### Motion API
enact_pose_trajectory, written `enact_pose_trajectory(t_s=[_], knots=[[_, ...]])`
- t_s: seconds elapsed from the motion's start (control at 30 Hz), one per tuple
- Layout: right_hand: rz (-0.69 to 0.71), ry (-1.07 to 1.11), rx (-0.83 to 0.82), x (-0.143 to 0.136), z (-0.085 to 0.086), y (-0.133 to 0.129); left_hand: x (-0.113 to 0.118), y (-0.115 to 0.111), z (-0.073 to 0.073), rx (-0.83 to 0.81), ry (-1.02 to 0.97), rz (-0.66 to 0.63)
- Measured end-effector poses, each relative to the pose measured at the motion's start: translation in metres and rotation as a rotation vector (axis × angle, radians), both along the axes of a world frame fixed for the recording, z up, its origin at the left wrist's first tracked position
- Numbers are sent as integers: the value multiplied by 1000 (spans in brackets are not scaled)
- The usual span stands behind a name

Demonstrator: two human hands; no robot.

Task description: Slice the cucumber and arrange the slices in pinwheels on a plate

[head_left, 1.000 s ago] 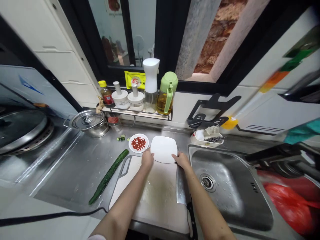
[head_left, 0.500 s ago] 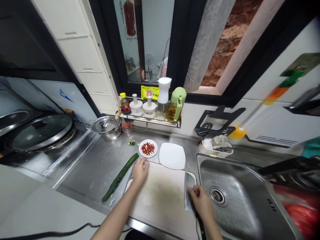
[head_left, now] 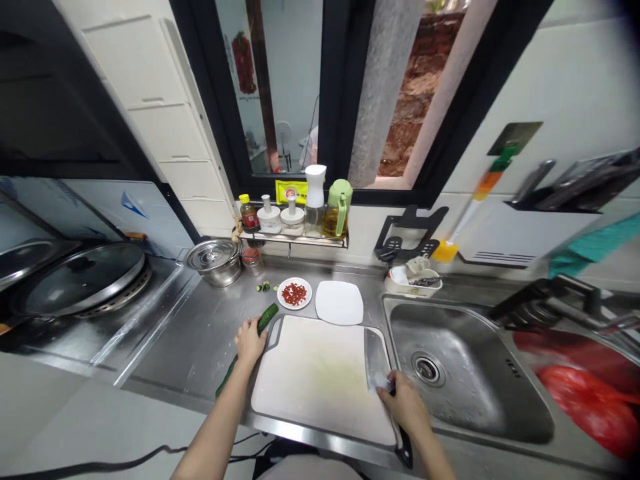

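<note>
A long green cucumber point(head_left: 269, 316) lies on the steel counter, left of the white cutting board point(head_left: 310, 373). My left hand point(head_left: 250, 341) is closed over its upper middle, so part of it is hidden. On the right side of the board lies a kitchen knife point(head_left: 374, 350) with a broad blade, its dark handle pointing toward me. My right hand point(head_left: 406, 399) grips it where blade and handle meet. Behind the board are a white plate point(head_left: 339, 303) and a small dish point(head_left: 281, 305) of chopped red pieces. Small cucumber bits point(head_left: 263, 287) sit left of the dish.
To the right is a steel sink point(head_left: 480, 393), with a red plastic bag point(head_left: 590, 400) beyond it. A lidded pot point(head_left: 215, 263) stands back left, near a covered wok point(head_left: 83, 273) on the stove. Seasoning jars and an oil jug point(head_left: 337, 213) line the rack by the window.
My left hand has moved from the board's upper left edge onto the cucumber and closed on it. My right hand stays at the knife. The camera view has shifted slightly.
</note>
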State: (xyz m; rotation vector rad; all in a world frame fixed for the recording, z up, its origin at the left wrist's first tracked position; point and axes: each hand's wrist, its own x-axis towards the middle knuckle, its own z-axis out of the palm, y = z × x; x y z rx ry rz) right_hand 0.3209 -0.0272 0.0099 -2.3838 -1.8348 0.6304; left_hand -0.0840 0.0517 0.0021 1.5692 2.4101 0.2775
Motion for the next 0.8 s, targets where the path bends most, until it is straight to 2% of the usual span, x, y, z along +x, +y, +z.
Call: enact_pose_trajectory(t_s=[0.17, 0.43, 0.7, 0.8], knots=[[-12, -3, -6, -4, 2, -4, 1, -3, -6, -31, 10, 1], [-36, 4, -75, -6, 3, -3, -12, -7, -12, -47, 14, -60], [-27, -43, -119, -10, 3, -1, -11, -14, -3, 10, -77, -62], [-23, -49, -124, -11, 0, -1, -4, -21, 2, 48, -195, -138]])
